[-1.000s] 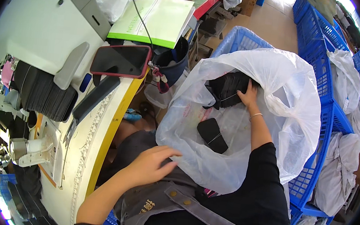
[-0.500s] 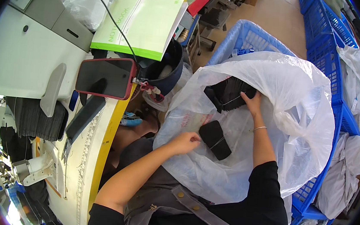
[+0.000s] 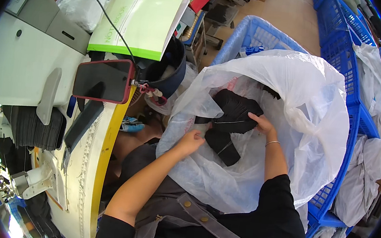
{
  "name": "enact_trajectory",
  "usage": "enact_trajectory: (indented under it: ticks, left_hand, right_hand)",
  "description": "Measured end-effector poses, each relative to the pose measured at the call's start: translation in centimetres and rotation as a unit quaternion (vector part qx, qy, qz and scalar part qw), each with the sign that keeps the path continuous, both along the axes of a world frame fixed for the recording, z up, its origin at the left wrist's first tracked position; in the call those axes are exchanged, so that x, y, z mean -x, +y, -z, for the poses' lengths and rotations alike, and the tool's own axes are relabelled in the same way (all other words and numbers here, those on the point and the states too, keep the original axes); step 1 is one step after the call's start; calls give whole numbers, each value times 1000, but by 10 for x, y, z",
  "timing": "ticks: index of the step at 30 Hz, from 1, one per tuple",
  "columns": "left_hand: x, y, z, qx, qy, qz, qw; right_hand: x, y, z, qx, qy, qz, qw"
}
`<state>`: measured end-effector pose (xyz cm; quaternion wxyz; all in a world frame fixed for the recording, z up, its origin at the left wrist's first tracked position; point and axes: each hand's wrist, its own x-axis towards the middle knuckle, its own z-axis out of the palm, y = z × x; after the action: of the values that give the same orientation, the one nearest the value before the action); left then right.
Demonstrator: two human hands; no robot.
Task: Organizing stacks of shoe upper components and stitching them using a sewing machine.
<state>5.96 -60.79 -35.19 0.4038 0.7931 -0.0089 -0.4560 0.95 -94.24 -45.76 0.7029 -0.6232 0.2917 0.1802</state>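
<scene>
Inside a large clear plastic bag (image 3: 314, 99), my right hand (image 3: 264, 126) grips the edge of a bundle of stacked black fabric pieces (image 3: 236, 110), tied with a thin pale string. This bundle partly covers a second tied black bundle (image 3: 227, 151) lying on the bag's bottom. More black pieces (image 3: 273, 92) show at the bag's far side, mostly hidden by plastic. My left hand (image 3: 191, 142) is by the bag's left side, just left of the lower bundle, with its fingers curled. What those fingers hold, if anything, is hidden.
The bag lines a blue plastic crate (image 3: 254, 32). Stacked blue crates (image 3: 343, 55) stand on the right. To the left, a sewing table (image 3: 97, 156) carries a phone (image 3: 103, 79), a green-white notebook (image 3: 138, 22) and stacked black pieces (image 3: 34, 127). A dark bucket (image 3: 174, 74) stands between.
My right hand has brought the black bundle nearer and to the left, over the lower bundle. My left hand has shifted slightly left and stays curled.
</scene>
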Motion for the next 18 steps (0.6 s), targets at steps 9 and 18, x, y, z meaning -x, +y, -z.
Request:
enact_trajectory:
  ticks: [9,18]
  left_hand:
    - [-8,-14,29,20,-102,7,995]
    - [-25,-62,17,61,123,-96,986]
  right_hand:
    - [-16,-1,-10,108,-71,-29,991]
    - [12,-7,25,-87,-64,128,986]
